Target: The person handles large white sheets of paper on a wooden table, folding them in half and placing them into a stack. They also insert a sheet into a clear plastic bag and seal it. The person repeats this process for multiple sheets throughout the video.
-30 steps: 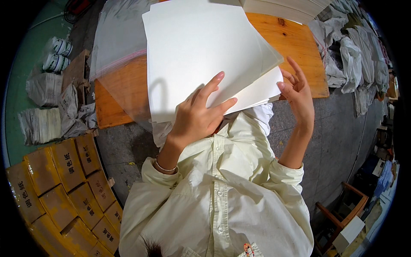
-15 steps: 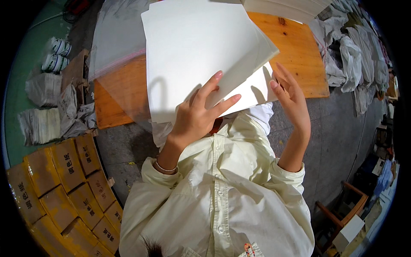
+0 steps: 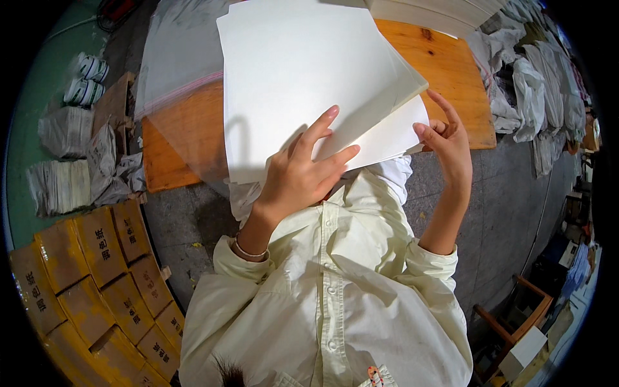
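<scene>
A large stack of white paper sheets point(image 3: 290, 71) lies over the near side of the wooden table. Its upper layers bend up at the near right corner, where a thick edge shows. My left hand point(image 3: 303, 164) holds these bent layers at the near edge, index finger and thumb apart, the other fingers partly hidden. Flat lower sheets point(image 3: 393, 132) show beneath. At their right corner my right hand point(image 3: 448, 148) has its thumb on the paper and its other fingers curled at the edge, the index finger raised near the bent corner.
The wooden table point(image 3: 451, 90) carries a clear plastic sheet point(image 3: 180, 58) at left and a tall paper stack point(image 3: 429, 14) at the back right. Taped cartons point(image 3: 100, 284) stand at lower left. Plastic-wrapped bundles point(image 3: 534, 97) lie at right, a wooden stool point(image 3: 516, 322) at lower right.
My right hand has come up to the right corner of the lower sheets and closed on it. The paper has shifted slightly right. My left hand stays nearly in place.
</scene>
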`<state>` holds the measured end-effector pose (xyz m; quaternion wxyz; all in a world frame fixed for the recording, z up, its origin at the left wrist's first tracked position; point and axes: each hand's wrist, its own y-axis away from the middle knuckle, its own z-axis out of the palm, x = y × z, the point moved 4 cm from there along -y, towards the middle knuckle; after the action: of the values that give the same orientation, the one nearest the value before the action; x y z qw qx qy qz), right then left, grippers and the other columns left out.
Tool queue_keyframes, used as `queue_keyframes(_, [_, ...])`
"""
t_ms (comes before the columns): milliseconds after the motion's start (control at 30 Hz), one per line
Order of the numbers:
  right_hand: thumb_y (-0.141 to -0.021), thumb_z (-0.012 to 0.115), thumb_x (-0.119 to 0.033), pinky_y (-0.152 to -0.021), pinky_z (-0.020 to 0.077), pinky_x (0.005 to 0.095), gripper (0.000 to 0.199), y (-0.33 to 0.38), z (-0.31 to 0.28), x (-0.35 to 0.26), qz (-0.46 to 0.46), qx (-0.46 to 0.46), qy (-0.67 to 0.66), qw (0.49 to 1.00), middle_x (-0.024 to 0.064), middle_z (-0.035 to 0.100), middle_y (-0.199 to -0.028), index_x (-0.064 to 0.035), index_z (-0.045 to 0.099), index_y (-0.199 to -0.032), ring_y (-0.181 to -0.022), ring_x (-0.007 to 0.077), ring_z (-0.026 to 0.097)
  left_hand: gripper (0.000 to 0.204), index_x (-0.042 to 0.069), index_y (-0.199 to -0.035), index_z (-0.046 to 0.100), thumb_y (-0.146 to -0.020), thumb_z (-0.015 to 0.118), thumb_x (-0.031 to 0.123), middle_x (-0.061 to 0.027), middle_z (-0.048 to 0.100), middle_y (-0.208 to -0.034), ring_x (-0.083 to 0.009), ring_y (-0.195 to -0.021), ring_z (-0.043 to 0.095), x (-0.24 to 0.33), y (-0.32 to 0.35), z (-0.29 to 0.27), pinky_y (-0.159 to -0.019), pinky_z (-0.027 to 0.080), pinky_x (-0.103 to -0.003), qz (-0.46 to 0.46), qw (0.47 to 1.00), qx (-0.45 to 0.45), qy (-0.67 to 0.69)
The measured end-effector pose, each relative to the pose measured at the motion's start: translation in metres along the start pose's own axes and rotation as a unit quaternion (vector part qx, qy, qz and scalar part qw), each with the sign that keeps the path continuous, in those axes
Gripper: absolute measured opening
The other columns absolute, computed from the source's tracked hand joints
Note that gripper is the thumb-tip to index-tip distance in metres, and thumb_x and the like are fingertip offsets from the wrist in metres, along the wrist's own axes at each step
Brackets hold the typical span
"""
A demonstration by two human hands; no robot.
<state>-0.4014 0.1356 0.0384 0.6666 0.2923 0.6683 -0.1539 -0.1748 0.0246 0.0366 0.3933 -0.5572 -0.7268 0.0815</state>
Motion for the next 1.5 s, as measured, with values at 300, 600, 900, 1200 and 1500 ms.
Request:
queue_keyframes(300, [-0.08,0.069,-0.004,-0.055,0.0435,0.0175,0.057,-0.003,0.009,-0.002,-0.032,-0.003,-0.106,0.994,0.0025,0.064,-0.07,0.0022,0.042,-0.13,-0.06,0.0043,0.056,0.043,0.024,-0.108,0.066,-0.066,0.078,0.018,-0.015,0.041,-0.135,-0.023,-0.096,0.063,0.001,-0.001,-0.002,-0.077,0.056,-0.032,-0.01,1.0,-0.016,-0.013])
queue_keyframes(600, [-0.084,0.066,-0.014,-0.06,0.0489,0.021,0.055,-0.005,0.008,0.003,-0.036,-0.006,-0.074,0.997,0.0064,0.065,-0.076,0.0024,0.04,-0.131,-0.066,0.0083,0.06,0.04,0.026,-0.11,0.066,-0.079,0.062,0.002,-0.0129,0.048,-0.13,-0.0231,-0.095,0.064,0.001,0.001,0.002,-0.077,0.056,-0.033,0.003,0.999,-0.006,-0.035])
queue_keyframes(900, [-0.092,0.042,-0.053,-0.083,0.0545,0.0377,0.07,-0.045,0.018,0.004,0.185,-0.247,-0.296,0.904,0.0222,0.054,-0.12,0.0037,0.036,-0.133,-0.099,0.0296,0.063,0.052,0.033,-0.121,0.058,-0.075,0.06,0.009,-0.0075,0.053,-0.125,-0.0211,-0.094,0.062,0.005,-0.002,-0.005,-0.079,0.054,-0.03,0.042,0.998,0.009,-0.044])
queue_keyframes(1200, [-0.085,0.064,-0.031,-0.081,0.0508,0.0286,0.045,-0.105,0.059,-0.024,0.153,-0.207,0.17,0.951,0.0136,0.063,-0.108,0.001,0.057,-0.116,-0.093,0.0201,0.062,0.06,0.026,-0.129,0.051,-0.073,0.07,0.014,-0.0082,0.045,-0.135,-0.023,-0.096,0.062,0.03,-0.01,-0.027,-0.077,0.054,-0.03,0.015,0.995,-0.096,-0.023])
queue_keyframes(1500, [-0.083,0.068,-0.019,-0.083,0.045,0.0291,0.034,-0.066,0.042,-0.056,-0.099,-0.177,-0.038,0.978,0.0087,0.062,-0.099,-0.0016,0.057,-0.11,-0.091,0.0145,0.057,0.066,0.0,-0.137,0.034,-0.085,0.063,0.028,-0.0151,0.039,-0.139,-0.0253,-0.124,0.044,-0.072,-0.018,-0.171,-0.105,0.034,-0.038,-0.283,0.884,0.275,0.251])
